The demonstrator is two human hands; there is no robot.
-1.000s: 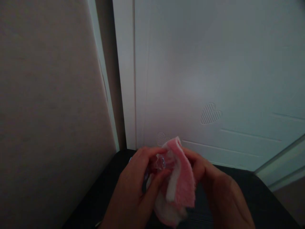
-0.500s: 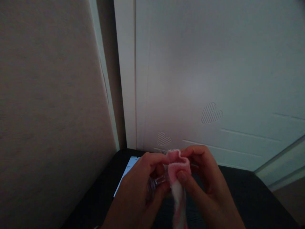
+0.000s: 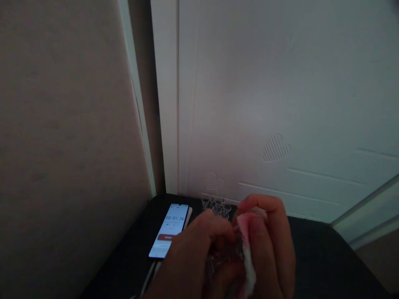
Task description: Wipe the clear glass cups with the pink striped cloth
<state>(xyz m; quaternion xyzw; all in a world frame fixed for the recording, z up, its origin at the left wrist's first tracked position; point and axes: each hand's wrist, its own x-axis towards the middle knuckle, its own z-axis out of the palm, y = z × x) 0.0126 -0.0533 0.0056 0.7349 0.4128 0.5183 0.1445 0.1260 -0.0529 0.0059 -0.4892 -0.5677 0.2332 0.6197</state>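
My left hand [image 3: 199,249] is closed round a small clear stemmed glass [image 3: 215,262], most of it hidden by the fingers. A pink and white fuzzy cloth [image 3: 248,245] is gripped in my right hand [image 3: 271,245], folded over and pressed against the glass. The thumb of that hand lies along the cloth's pink edge. Both hands are close together above the dark table, and the spot where cloth meets glass is partly covered and blurred.
A lit phone [image 3: 171,228] showing a timer lies on the dark table [image 3: 321,257] at the left, with a white cable [image 3: 147,280] below it. Several small clear glasses [image 3: 218,207] stand at the back by a white panel with embossed hearts [image 3: 276,148]. A beige wall [image 3: 71,145] rises on the left.
The right hand has turned and closed the cloth over the glass; its pink opening no longer shows. Both hands have lowered slightly rightward, uncovering the phone and the glasses behind.
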